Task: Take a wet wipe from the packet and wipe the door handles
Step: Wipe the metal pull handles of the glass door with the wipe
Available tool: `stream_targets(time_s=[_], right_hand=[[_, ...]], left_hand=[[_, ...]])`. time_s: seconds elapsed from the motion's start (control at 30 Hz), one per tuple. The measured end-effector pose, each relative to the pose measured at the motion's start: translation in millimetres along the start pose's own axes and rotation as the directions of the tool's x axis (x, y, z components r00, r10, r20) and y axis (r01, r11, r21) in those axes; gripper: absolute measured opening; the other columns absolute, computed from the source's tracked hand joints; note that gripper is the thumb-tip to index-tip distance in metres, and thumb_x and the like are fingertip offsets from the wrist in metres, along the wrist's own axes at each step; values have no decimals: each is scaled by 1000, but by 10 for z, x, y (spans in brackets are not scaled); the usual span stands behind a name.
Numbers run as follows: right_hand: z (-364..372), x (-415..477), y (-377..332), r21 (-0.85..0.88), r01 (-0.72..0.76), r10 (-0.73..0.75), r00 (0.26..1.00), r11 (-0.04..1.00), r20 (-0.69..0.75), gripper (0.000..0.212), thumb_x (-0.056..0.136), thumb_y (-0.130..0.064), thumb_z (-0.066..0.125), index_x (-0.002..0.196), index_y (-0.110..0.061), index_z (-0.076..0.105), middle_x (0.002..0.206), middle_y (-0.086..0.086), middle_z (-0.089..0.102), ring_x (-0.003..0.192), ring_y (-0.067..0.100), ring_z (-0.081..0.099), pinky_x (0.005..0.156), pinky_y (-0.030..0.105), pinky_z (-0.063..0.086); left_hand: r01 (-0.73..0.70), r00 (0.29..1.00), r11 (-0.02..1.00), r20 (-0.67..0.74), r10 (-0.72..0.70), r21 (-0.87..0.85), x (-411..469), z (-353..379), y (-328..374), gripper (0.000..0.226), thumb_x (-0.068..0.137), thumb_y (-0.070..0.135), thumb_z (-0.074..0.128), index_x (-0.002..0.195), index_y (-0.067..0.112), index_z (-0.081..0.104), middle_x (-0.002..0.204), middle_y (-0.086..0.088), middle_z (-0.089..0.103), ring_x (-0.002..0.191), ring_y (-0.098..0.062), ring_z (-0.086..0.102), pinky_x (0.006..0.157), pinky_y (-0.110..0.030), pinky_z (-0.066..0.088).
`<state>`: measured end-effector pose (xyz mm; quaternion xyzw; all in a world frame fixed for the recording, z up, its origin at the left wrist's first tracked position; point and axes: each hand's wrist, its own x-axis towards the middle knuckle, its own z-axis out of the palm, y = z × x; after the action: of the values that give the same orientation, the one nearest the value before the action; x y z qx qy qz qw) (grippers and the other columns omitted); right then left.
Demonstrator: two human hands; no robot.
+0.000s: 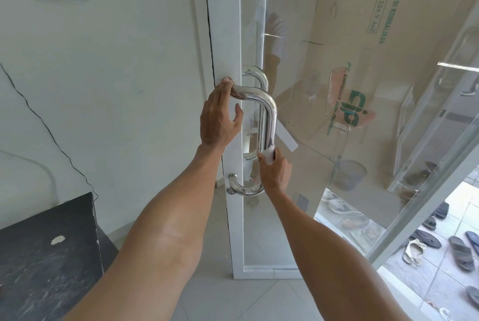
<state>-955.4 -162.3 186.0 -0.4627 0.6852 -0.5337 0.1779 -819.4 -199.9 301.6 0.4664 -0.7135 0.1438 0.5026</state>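
Note:
A polished chrome D-shaped door handle (269, 116) runs down the white-framed glass door (233, 35). My left hand (220, 118) rests on the top bend of the handle, fingers hooked over the bar where it meets the frame. My right hand (274, 173) is closed around the lower part of the bar, pressing a white wet wipe (269, 156) against the metal. A matching handle (255, 75) on the far side of the glass shows behind the top. The wipe packet is not in view.
A white wall (116, 74) with a thin black cable stands at left, and a dark cabinet top (46, 256) sits at lower left. Cardboard (363, 35) covers the glass behind the door. Several sandals and shoes (458, 250) lie outside at lower right.

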Motion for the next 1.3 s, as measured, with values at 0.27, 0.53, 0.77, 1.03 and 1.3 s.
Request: stream_targets(time_s=[0.27, 0.53, 0.77, 1.03, 1.3], right_hand=[[71, -117, 198, -75, -91, 95, 994, 993, 60, 24, 82, -30, 71, 82, -16, 51, 79, 6, 67, 76, 31, 63, 70, 40, 53], [55, -183, 344, -110, -148, 162, 978, 983, 133, 23, 83, -22, 71, 96, -7, 60, 93, 14, 71, 87, 32, 64, 75, 35, 49], [29, -235, 515, -152, -240, 271, 932, 959, 240, 34, 84, -22, 72, 112, -4, 64, 105, 16, 70, 97, 33, 63, 77, 31, 44], [70, -292, 577, -58, -408, 408, 874, 911, 265, 34, 89, -21, 68, 118, -7, 57, 113, 17, 66, 105, 34, 61, 90, 42, 51], [-65, -183, 285, -22, -165, 167, 968, 986, 186, 26, 84, -21, 70, 95, -1, 59, 87, 16, 66, 81, 33, 59, 66, 34, 42]], left_hand=[[0, 999, 999, 38, -2, 44, -81, -34, 19, 64, 84, 19, 54, 144, 4, 38, 147, -8, 46, 135, -21, 44, 101, -29, 44], [41, 997, 998, 67, -44, 55, -281, -13, 26, 68, 84, 19, 53, 147, 6, 32, 153, -8, 37, 137, -20, 42, 91, -31, 48], [37, 996, 996, 75, -43, 81, -224, -75, 17, 62, 85, 20, 51, 144, 7, 38, 150, -11, 41, 132, -22, 48, 88, -34, 51], [17, 997, 997, 76, -23, 73, -210, -133, 36, 61, 84, 20, 51, 142, 5, 41, 144, -9, 50, 127, -22, 52, 92, -33, 48], [37, 994, 992, 94, -49, 122, -218, -186, 38, 58, 83, 13, 55, 139, 9, 45, 150, -12, 40, 130, -26, 48, 90, -36, 50]])
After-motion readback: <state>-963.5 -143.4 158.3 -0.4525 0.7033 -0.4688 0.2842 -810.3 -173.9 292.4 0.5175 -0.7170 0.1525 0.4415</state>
